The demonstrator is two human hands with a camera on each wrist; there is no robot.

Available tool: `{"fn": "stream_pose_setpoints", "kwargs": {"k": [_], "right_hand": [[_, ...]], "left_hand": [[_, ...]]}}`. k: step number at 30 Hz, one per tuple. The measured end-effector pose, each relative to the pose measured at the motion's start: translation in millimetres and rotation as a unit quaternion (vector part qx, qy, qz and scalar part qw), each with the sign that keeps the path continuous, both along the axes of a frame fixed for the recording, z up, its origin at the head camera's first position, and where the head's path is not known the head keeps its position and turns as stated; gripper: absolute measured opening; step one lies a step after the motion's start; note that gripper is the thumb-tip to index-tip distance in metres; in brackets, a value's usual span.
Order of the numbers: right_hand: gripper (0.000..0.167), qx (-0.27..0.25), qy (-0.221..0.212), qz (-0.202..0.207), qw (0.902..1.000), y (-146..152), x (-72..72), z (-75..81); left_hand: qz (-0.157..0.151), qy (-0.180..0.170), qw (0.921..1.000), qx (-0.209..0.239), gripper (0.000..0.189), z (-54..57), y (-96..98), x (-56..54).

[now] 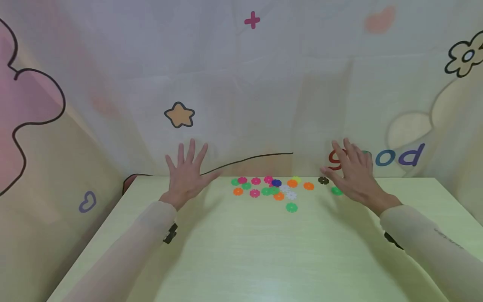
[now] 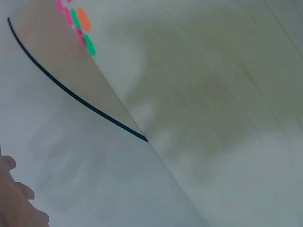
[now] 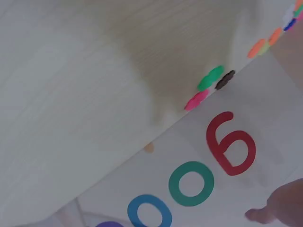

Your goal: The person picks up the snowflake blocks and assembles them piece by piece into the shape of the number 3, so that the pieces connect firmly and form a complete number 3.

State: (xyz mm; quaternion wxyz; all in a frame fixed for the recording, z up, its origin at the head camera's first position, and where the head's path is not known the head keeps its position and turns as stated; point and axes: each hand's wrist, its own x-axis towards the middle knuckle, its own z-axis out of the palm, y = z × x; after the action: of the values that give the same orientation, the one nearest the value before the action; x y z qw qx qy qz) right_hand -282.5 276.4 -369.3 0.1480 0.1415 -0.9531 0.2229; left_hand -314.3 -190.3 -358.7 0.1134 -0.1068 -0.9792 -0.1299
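Several small notched plastic discs in pink, green, orange, white and other colours lie along the back of the table, among them a blue disc (image 1: 276, 183) and a green disc (image 1: 292, 207) nearer the front. My left hand (image 1: 186, 178) is raised left of them, fingers spread and holding nothing. On the other side my right hand (image 1: 354, 174) is held up with fingers extended, also holding nothing. Close to its thumb are a dark brown disc (image 1: 323, 180) and another green disc (image 3: 210, 78). A pink disc (image 3: 196, 100) beside that green one shows in the right wrist view.
The pale wooden table (image 1: 241, 256) ends at a printed cloth backdrop (image 1: 241, 105), which rises behind the discs and along both sides. An orange star (image 1: 180, 115) and coloured lettering are printed on it. A dark wrist strap (image 1: 170, 233) circles the left sleeve.
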Motion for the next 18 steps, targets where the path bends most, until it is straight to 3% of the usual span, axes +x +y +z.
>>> {"fn": "stream_pose_setpoints", "kwargs": {"k": [5, 9, 15, 18], "right_hand": [[0.088, -0.064, -0.027, 0.043, 0.9966, -11, -3.4, 7.1], [0.089, -0.111, -0.071, 0.056, 0.9897, -20, -6.7, 12.6], [0.092, -0.152, -0.119, 0.059, 0.9793, -32, -14.7, 15.5], [0.093, -0.161, -0.136, 0.052, 0.9762, -40, -18.0, 16.5]], "left_hand": [[-0.019, 0.003, 0.9967, 0.079, 0.098, 3.3, 5.3, -1.9], [-0.043, 0.000, 0.9885, 0.145, 0.094, 8.6, 9.7, -1.5], [-0.067, -0.022, 0.9591, 0.274, 0.092, 13.5, 15.3, -0.6], [-0.068, -0.033, 0.9455, 0.317, 0.090, 15.7, 17.5, 0.0]]}}
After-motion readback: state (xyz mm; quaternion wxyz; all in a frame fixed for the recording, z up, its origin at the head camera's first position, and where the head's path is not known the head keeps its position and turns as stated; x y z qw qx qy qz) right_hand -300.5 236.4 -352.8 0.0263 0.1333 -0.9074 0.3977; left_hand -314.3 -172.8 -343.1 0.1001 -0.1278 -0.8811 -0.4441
